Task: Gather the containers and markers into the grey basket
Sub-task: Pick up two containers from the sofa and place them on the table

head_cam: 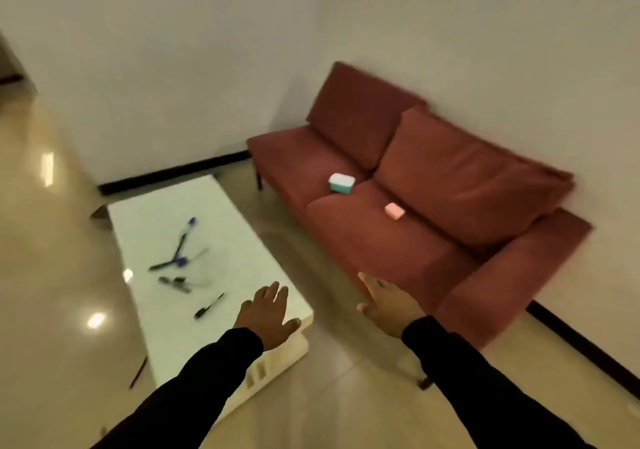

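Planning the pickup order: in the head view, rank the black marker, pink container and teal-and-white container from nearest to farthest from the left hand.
From the left hand:
1. Black marker, on the white table beside it.
2. Pink container, right sofa seat.
3. Teal-and-white container, farther back on the sofa.

One head view; we look forward and down from standing height: white table left, red sofa far right.

Red sofa; white table; teal-and-white container; pink container
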